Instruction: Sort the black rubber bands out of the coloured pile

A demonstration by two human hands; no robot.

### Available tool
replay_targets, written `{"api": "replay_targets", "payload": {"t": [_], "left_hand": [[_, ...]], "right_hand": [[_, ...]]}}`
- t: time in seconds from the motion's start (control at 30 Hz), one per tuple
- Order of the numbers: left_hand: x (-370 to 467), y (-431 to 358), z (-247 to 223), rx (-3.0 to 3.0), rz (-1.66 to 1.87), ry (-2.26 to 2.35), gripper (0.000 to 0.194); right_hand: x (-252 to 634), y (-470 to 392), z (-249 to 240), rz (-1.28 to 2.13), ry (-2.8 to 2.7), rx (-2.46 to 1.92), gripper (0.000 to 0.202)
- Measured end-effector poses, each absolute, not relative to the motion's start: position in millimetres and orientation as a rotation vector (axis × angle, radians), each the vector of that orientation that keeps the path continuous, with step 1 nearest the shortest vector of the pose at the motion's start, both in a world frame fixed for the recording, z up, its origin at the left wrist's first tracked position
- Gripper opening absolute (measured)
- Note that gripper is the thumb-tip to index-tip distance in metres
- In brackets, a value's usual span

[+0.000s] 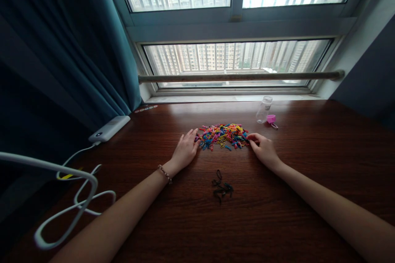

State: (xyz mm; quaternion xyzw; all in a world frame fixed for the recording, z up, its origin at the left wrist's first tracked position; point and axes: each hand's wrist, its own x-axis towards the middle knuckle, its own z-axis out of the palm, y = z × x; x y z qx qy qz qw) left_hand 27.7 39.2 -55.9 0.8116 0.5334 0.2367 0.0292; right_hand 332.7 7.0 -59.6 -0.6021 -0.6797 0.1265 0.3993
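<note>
Dark wooden desk [277, 213] stood below a window. Left hand [185, 150] lay flat and loose-fingered, bracketing the heap of coloured bands [222, 135] — right hand [263, 148] pinched at its edge; a grip could not be confirmed.

Both forearms are bare, with no sleeves in view. A thin beaded bracelet [165, 174] circles the wrist just behind the left hand [185, 151]. The right hand [264, 150] wears nothing.

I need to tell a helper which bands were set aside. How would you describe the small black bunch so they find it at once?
On the wooden table under the window, find the colourful pile between the two hands. The black bunch lies apart, nearer the person, between the forearms. It alone is all black and far smaller.
</note>
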Motion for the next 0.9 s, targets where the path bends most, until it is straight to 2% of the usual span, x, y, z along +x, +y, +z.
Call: {"api": "replay_targets", "payload": {"t": [0.23,0.43,0.7,0.9], "left_hand": [[25,39,-57,2.459,0.803,1.685,0.034],[24,37,-51,2.422,0.796,1.837,0.030],[21,36,-48,2.292,0.730,2.040,0.013],[17,42,-53,2.202,0.784,2.092,0.011]], "right_hand": [[331,9,-64,0.340,-1.569,-1.432,0.029],[333,6,-60,0.208,-1.726,-1.436,0.021],[328,2,-57,0.178,-1.850,-1.371,0.030],[330,3,-58,0.148,-1.796,-1.428,0.029]]}}
